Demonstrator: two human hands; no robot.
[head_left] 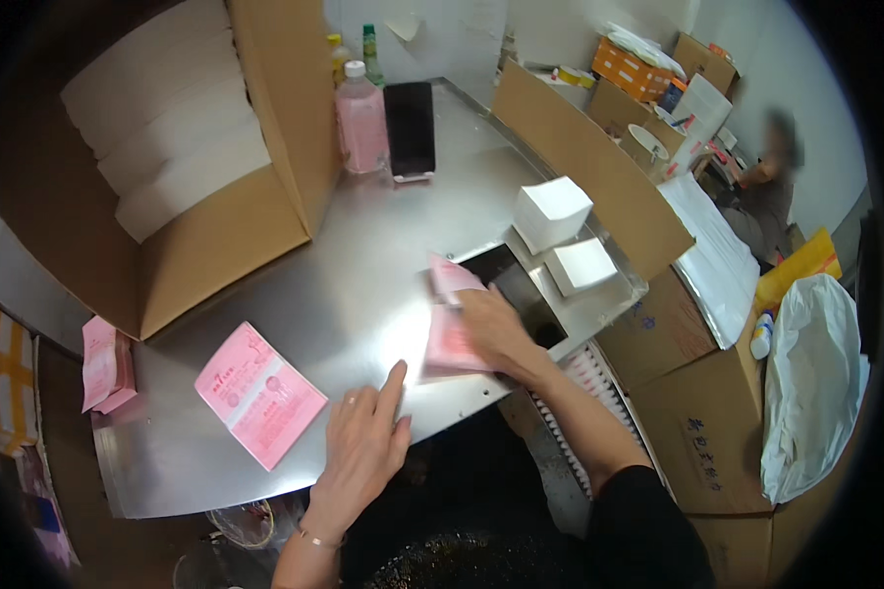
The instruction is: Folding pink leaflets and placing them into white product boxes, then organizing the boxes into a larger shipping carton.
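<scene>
My right hand (503, 332) is closed on a pink-and-white printed packet (449, 339) that is bent and a little blurred, beside a dark rectangular opening (521, 285) in the metal table. My fingertips there are partly hidden. Apart from it, my left hand (363, 429) hovers over the table's front edge, fingers stretched out with the index pointing forward and nothing held. To its left lies a flat stack of pink printed packets (261, 395). Two white blocks of folded paper, a taller one (552, 214) and a lower one (580, 266), stand beyond the opening.
A large open carton (221, 260) with white paper stacks (172, 137) borders the table (383, 245) at left. Behind stand a pink bottle (361, 123) and a phone (410, 130). A cardboard flap (599, 162) and cartons (702, 432) line the right. One person (764, 196) sits far right.
</scene>
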